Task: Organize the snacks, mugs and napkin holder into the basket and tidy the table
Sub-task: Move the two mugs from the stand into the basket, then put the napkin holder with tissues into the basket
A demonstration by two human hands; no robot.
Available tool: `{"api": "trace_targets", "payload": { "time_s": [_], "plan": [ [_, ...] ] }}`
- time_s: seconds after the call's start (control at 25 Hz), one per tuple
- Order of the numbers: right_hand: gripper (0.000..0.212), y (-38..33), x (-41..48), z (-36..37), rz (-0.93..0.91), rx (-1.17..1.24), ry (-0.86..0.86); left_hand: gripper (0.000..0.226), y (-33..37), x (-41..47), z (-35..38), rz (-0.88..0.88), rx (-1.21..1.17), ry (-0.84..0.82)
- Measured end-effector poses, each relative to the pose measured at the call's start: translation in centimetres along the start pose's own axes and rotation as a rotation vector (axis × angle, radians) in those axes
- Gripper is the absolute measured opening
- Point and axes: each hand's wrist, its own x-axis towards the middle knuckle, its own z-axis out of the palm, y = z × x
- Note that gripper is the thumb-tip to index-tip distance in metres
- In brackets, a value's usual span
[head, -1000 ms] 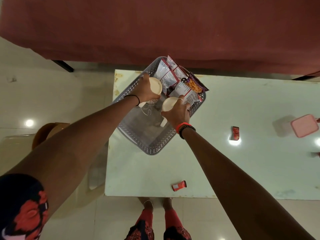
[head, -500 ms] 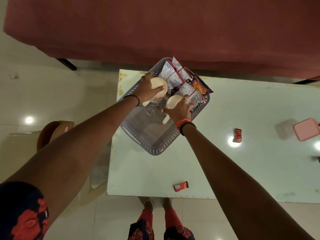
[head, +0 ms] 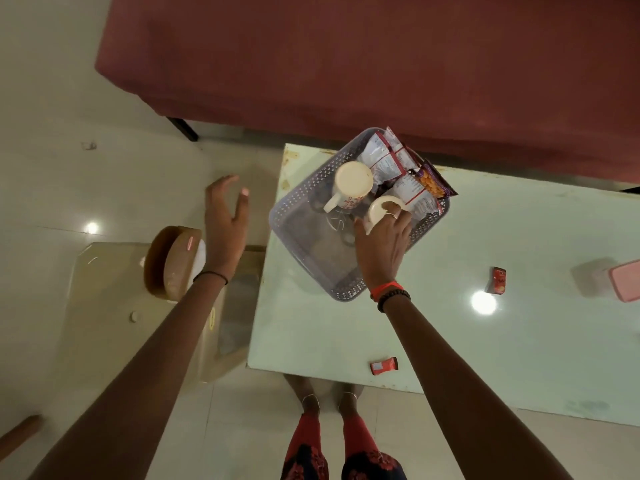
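Note:
A grey perforated basket (head: 294,216) stands on the far left corner of the pale green table (head: 519,341). Several snack packets (head: 398,168) lean in its far end. A cream mug (head: 351,183) with red print stands free inside the basket. Beside it, my right hand (head: 382,247) grips a second cream mug (head: 381,207) by its rim, low in the basket. My left hand (head: 225,220) hovers off the table's left side with fingers spread, holding nothing. Two small red snack packets lie on the table: one (head: 383,366) near the front edge, one (head: 497,279) at the right.
A pink container (head: 627,278) sits at the table's right edge. A dark red sofa (head: 346,64) runs behind the table. A plastic chair (head: 114,306) with a brown round object (head: 173,263) on it stands left of the table. My feet are below the front edge.
My left hand let go of its mug, which now stands in the basket, and drew back to the left off the table. My right hand still holds its mug.

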Motion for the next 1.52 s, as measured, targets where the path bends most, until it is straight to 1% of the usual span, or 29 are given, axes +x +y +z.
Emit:
{"api": "trace_targets", "payload": {
  "time_s": [0.04, 0.08, 0.12, 0.2, 0.28, 0.32, 0.4, 0.44, 0.52, 0.64, 0.76, 0.84, 0.96, 1.2, 1.28, 1.36, 1.44, 1.52],
  "plan": [
    [0.034, -1.0, -0.9, 0.6, -0.091, 0.007, 0.011, 0.040, -1.1, -1.2, -1.8, -0.023, 0.024, 0.033],
    [0.023, -2.1, -1.7, 1.4, -0.158, 0.037, -0.044, 0.042, -2.3, -2.2, -3.5, -0.051, 0.064, 0.057],
    [0.019, -3.4, -2.7, 2.2, -0.211, 0.091, -0.137, 0.047, -3.5, -3.2, -4.9, -0.094, 0.119, 0.076],
    [0.020, -5.8, -4.4, 4.3, -0.344, 0.141, -0.339, 0.067, -5.9, -4.9, -7.1, -0.224, 0.261, 0.085],
    [0.028, -8.4, -5.8, 6.4, -0.459, 0.081, -0.541, 0.087, -7.8, -6.3, -8.5, -0.340, 0.368, 0.041],
    [0.039, -9.8, -6.4, 7.3, -0.513, 0.048, -0.613, 0.094, -8.7, -6.8, -9.0, -0.380, 0.398, 0.016],
    [0.059, -12.5, -7.4, 9.1, -0.638, -0.016, -0.719, 0.101, -10.3, -7.5, -9.6, -0.438, 0.426, -0.013],
    [0.065, -13.8, -7.7, 9.8, -0.714, -0.072, -0.745, 0.102, -11.0, -7.6, -9.7, -0.464, 0.424, -0.020],
    [0.075, -15.7, -8.2, 11.2, -0.864, -0.204, -0.752, 0.099, -12.0, -7.7, -9.6, -0.503, 0.398, -0.015],
    [0.081, -17.9, -8.9, 12.8, -0.996, -0.282, -0.763, 0.079, -13.2, -7.4, -9.4, -0.522, 0.340, 0.039],
    [0.080, -19.1, -9.4, 13.7, -1.078, -0.327, -0.773, 0.057, -14.2, -6.9, -9.6, -0.511, 0.272, 0.065],
    [0.073, -19.6, -9.7, 14.2, -1.099, -0.356, -0.762, 0.047, -14.8, -6.6, -10.0, -0.484, 0.233, 0.050],
    [0.062, -20.0, -10.2, 14.3, -1.080, -0.342, -0.724, 0.044, -15.3, -6.3, -10.8, -0.427, 0.239, 0.021],
    [0.061, -19.3, -9.6, 11.8, -1.018, -0.213, -0.675, 0.044, -13.7, -5.5, -12.4, -0.279, 0.318, -0.046],
    [0.056, -18.4, -8.6, 10.4, -0.984, -0.161, -0.663, 0.043, -12.3, -4.7, -12.5, -0.216, 0.326, -0.105],
    [0.047, -17.0, -7.2, 8.7, -0.943, -0.121, -0.634, 0.044, -10.4, -3.8, -12.2, -0.142, 0.300, -0.179],
    [0.037, -15.0, -5.8, 6.9, -0.896, -0.107, -0.560, 0.045, -8.5, -2.8, -11.3, -0.042, 0.281, -0.266],
    [0.031, -12.9, -4.7, 5.3, -0.862, -0.144, -0.460, 0.046, -7.0, -1.6, -10.1, 0.050, 0.276, -0.361]
  ]
}}
